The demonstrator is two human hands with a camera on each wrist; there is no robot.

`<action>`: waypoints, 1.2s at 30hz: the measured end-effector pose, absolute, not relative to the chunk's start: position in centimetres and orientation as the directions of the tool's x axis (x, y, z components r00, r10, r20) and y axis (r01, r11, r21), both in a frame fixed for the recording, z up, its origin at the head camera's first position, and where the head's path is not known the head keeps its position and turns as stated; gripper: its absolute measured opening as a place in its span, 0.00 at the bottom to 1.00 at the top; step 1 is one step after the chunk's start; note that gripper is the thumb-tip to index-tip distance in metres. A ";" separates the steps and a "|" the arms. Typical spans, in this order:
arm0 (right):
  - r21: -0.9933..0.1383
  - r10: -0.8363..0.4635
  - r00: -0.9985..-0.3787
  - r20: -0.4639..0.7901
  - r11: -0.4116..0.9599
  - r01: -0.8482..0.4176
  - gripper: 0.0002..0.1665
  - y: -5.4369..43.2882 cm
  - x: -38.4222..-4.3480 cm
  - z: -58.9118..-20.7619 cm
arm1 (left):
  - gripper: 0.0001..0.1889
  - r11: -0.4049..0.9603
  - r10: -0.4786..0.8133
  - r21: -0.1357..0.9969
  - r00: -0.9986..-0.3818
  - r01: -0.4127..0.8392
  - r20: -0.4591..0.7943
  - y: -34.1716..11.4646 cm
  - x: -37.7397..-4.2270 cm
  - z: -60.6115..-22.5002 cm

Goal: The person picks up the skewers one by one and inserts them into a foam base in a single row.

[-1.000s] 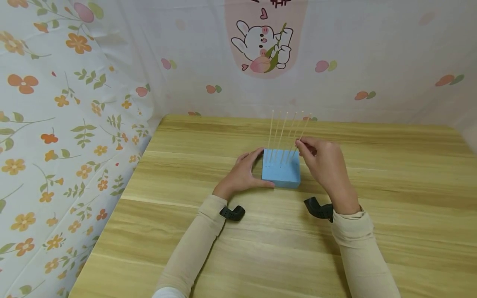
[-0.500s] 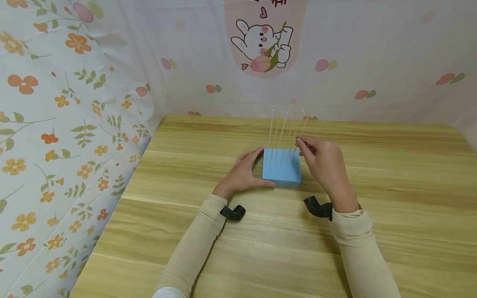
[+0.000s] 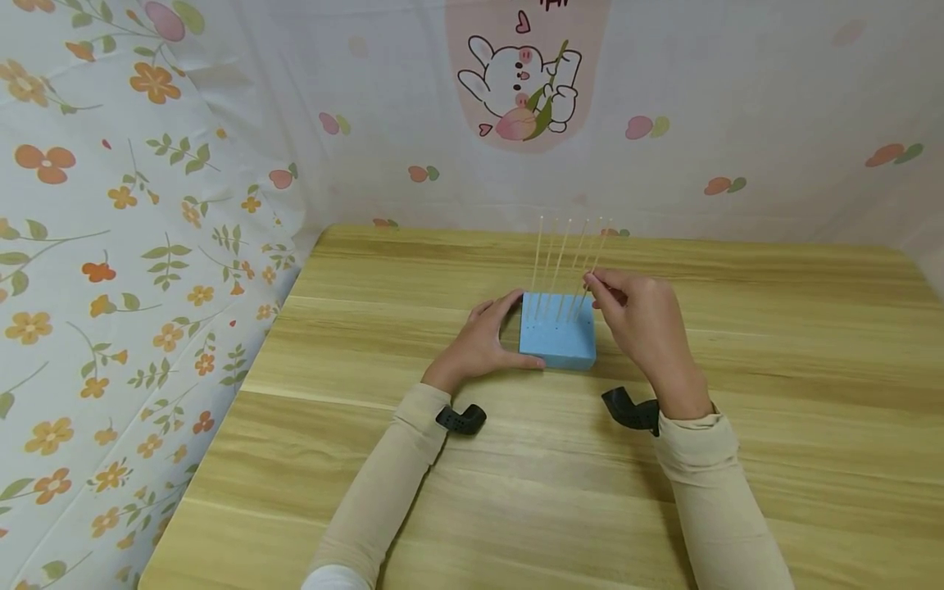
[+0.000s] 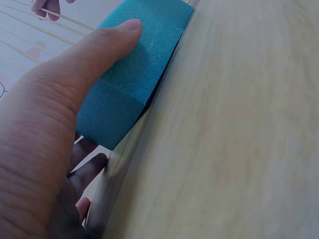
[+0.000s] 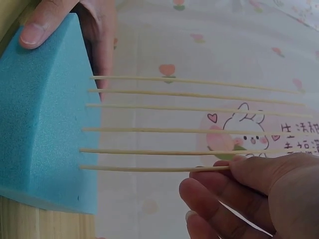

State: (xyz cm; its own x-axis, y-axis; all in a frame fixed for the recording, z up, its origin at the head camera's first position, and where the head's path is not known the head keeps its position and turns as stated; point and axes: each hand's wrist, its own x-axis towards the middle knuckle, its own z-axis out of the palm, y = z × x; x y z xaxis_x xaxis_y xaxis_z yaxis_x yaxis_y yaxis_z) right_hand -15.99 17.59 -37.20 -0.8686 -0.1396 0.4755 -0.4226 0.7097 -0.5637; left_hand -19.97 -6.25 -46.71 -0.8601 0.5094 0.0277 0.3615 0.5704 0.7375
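A light blue foam block (image 3: 556, 344) lies on the wooden table, with several thin bamboo skewers (image 5: 184, 131) standing in a row in its top. My left hand (image 3: 479, 340) grips the block from the left. Its thumb presses the near side, clear in the left wrist view, while the fingers reach round the far side. Between thumb and fingertips my right hand (image 3: 645, 324) pinches the rightmost skewer (image 5: 139, 169), partway up from the foam. That skewer's lower end meets the block's top, and its upper part is hidden behind the hand in the right wrist view. Small dark holes mark the foam nearer me.
The wooden table (image 3: 516, 500) stretches to both sides and towards me. A white printed cloth (image 3: 664, 74) hangs behind its far edge, and a floral cloth (image 3: 147, 270) runs along the left. Black camera mounts (image 3: 461, 419) sit on both wrists.
The upper end of the skewer in my right hand has tilted slightly left, towards its neighbour. Both hands and the foam block have stayed nearly in place.
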 end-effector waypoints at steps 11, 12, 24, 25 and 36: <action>-0.610 -0.115 -0.910 0.399 0.707 -0.357 0.28 18.3 -15.4 -36.1 | 0.65 0.553 0.510 0.758 -0.860 0.346 0.021 -6.0 -19.8 -46.7; -0.623 -0.106 -0.918 0.381 0.704 -0.340 0.30 18.6 -15.2 -35.9 | 0.65 0.553 0.509 0.760 -0.861 0.343 0.018 -6.0 -19.8 -46.7; -0.589 0.032 -0.932 0.362 0.783 -0.202 0.22 25.1 -12.6 -34.7 | 0.66 0.551 0.501 0.762 -0.865 0.340 0.024 -6.5 -20.2 -46.5; -0.575 0.017 -0.946 0.325 0.797 -0.183 0.21 25.7 -12.3 -34.9 | 0.66 0.550 0.503 0.762 -0.864 0.343 0.026 -6.6 -20.2 -46.5; -0.442 -0.145 -0.903 -0.403 0.895 0.053 0.19 27.6 -12.0 -38.2 | 0.65 0.572 0.496 0.757 -0.868 0.315 -0.014 -6.4 -19.7 -46.4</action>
